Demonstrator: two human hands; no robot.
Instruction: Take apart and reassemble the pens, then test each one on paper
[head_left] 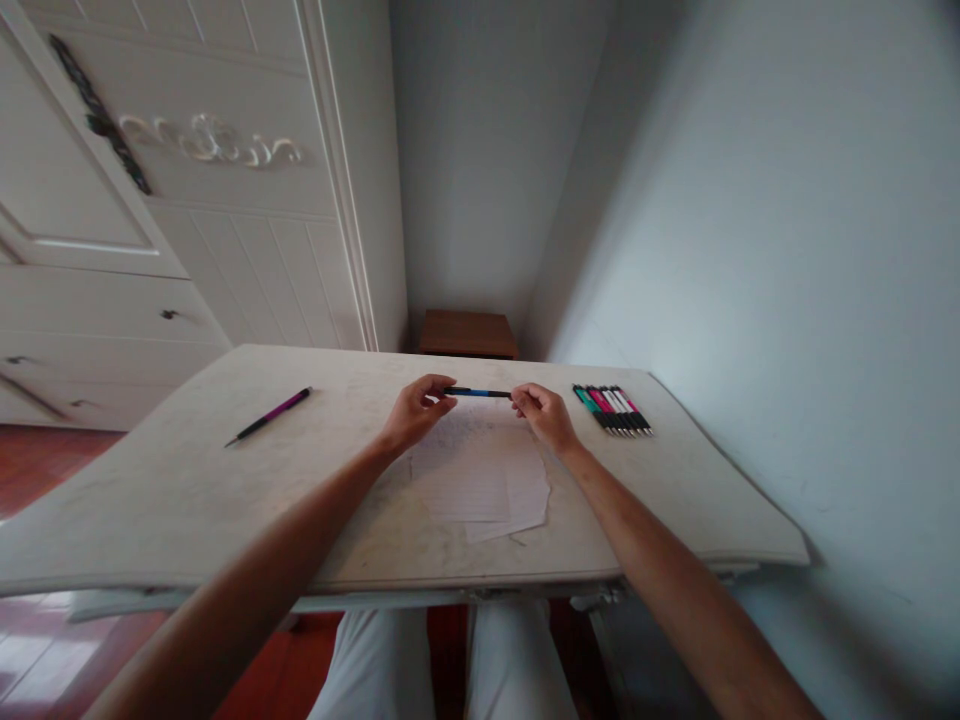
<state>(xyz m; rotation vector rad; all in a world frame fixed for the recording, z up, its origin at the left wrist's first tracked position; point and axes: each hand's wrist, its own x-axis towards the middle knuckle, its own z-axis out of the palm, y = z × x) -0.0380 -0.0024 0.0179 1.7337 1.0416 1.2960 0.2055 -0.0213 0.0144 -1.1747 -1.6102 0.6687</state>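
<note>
A blue and black pen (484, 393) lies level between my two hands, above the top end of the paper. My left hand (421, 408) pinches its left end between thumb and fingers. At the other end, my right hand (544, 414) has its fingertips closed on the pen. Beneath them, lined paper sheets (480, 480) overlap on the white table (352, 540), with faint scribbles near the top. A purple and black pen (270, 416) rests by itself to the left. Several pens (613, 410) in green, pink, white and black lie side by side to the right.
A white cabinet (277, 250) with carved trim stands behind the table on the left. A pale wall (787, 300) runs along the right side. Beyond the far edge is a brown wooden piece of furniture (469, 330). My legs (517, 660) are under the near edge.
</note>
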